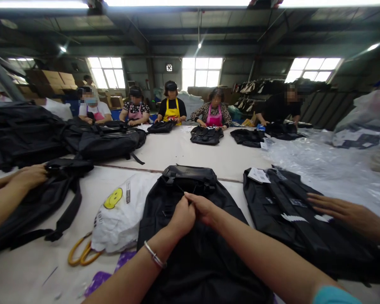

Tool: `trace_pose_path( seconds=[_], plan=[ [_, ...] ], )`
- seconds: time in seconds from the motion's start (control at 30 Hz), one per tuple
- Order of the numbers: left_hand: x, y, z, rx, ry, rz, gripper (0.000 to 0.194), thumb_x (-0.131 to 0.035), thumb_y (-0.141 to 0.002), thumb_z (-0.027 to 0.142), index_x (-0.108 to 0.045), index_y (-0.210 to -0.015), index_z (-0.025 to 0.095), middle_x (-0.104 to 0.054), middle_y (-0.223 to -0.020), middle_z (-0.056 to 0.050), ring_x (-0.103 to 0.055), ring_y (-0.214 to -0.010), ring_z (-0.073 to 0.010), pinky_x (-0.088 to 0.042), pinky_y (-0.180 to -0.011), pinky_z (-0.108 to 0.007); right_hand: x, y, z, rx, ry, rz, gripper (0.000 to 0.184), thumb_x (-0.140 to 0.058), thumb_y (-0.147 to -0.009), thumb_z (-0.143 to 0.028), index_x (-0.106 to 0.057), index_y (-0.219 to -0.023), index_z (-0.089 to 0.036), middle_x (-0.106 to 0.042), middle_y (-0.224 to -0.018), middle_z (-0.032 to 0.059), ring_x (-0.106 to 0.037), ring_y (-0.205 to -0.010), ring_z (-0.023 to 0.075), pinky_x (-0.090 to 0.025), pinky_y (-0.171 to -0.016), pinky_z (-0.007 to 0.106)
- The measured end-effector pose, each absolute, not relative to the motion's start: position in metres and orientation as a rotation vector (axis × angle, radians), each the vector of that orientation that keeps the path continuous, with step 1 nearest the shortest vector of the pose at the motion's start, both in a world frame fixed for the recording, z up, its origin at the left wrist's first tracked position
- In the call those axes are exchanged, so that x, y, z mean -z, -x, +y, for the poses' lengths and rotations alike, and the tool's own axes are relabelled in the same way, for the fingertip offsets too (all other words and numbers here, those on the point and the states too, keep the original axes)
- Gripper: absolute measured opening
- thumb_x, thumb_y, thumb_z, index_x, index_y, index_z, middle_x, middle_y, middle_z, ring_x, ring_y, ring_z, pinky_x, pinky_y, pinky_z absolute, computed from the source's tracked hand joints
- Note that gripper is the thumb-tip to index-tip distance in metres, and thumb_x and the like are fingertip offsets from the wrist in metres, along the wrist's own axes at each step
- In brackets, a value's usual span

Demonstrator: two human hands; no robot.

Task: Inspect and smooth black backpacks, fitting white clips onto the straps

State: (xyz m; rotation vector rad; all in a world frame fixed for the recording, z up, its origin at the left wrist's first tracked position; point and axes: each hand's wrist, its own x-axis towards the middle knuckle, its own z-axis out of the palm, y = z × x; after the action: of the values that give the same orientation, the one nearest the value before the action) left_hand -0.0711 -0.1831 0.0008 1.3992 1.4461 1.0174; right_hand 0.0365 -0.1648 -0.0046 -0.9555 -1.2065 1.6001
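Observation:
A black backpack lies flat on the white table right in front of me, its top handle pointing away. My left hand, with a silver bangle on the wrist, and my right hand meet over the bag's upper middle. Both have their fingers closed in a pinch on something small there, too small to make out. The two hands touch each other.
A white plastic bag with a yellow smiley lies left of my backpack, over yellow-handled scissors. Co-workers' hands rest on other black bags at either side. Several people work across the table. Clear plastic sheeting lies right.

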Motion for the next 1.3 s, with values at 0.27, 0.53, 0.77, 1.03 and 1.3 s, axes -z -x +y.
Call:
trace_pose_path(
  seconds=[0.27,0.53,0.77,1.03,1.3],
  plan=[
    [-0.014,0.121,-0.165,-0.813,-2.147,1.411,0.027,-0.048,-0.094,0.033,-0.072,-0.098,0.021,-0.072,-0.088,-0.010,-0.067,-0.086,-0.0253,-0.046,-0.082,-0.034,0.024,-0.041,-0.163,-1.688,1.200,-0.974,0.028,-0.056,-0.090,-0.035,-0.062,-0.074,-0.012,-0.065,-0.062,0.0030,-0.060,-0.054,0.0122,-0.043,-0.051,0.022],
    [-0.002,0.092,-0.072,-0.267,-2.515,1.618,0.025,-0.045,-0.090,0.017,-0.070,-0.091,0.015,-0.070,-0.095,-0.014,-0.068,-0.091,-0.0244,-0.052,-0.086,-0.036,0.051,-0.030,-0.167,-1.718,1.321,-1.175,0.016,-0.053,-0.087,-0.030,-0.057,-0.086,-0.015,-0.066,-0.063,0.0002,-0.059,-0.044,0.0122,-0.040,-0.041,0.020],
    [0.001,0.085,-0.027,-0.116,-2.638,1.732,0.024,-0.044,-0.088,0.014,-0.066,-0.097,0.012,-0.065,-0.101,-0.017,-0.064,-0.098,-0.0270,-0.051,-0.087,-0.039,0.069,-0.039,-0.158,-1.823,1.281,-1.073,0.017,-0.051,-0.089,-0.031,-0.057,-0.090,-0.015,-0.063,-0.062,-0.0013,-0.058,-0.043,0.0116,-0.041,-0.040,0.020],
    [0.035,0.097,-0.063,0.087,-2.786,1.362,0.023,-0.046,-0.082,0.008,-0.066,-0.091,0.017,-0.063,-0.097,-0.011,-0.062,-0.090,-0.0207,-0.051,-0.082,-0.031,0.081,-0.047,-0.153,-1.951,1.119,-1.041,0.020,-0.059,-0.084,-0.034,-0.057,-0.090,-0.015,-0.064,-0.064,-0.0005,-0.060,-0.047,0.0121,-0.045,-0.043,0.021],
    [0.043,0.094,-0.032,0.125,-2.662,1.402,0.032,-0.046,-0.083,0.006,-0.065,-0.107,0.015,-0.069,-0.104,-0.013,-0.066,-0.094,-0.0220,-0.052,-0.084,-0.030,0.079,-0.046,-0.155,-1.899,1.132,-1.199,0.015,-0.060,-0.081,-0.029,-0.060,-0.082,-0.014,-0.063,-0.060,-0.0009,-0.056,-0.044,0.0107,-0.045,-0.040,0.020]
  ],
)
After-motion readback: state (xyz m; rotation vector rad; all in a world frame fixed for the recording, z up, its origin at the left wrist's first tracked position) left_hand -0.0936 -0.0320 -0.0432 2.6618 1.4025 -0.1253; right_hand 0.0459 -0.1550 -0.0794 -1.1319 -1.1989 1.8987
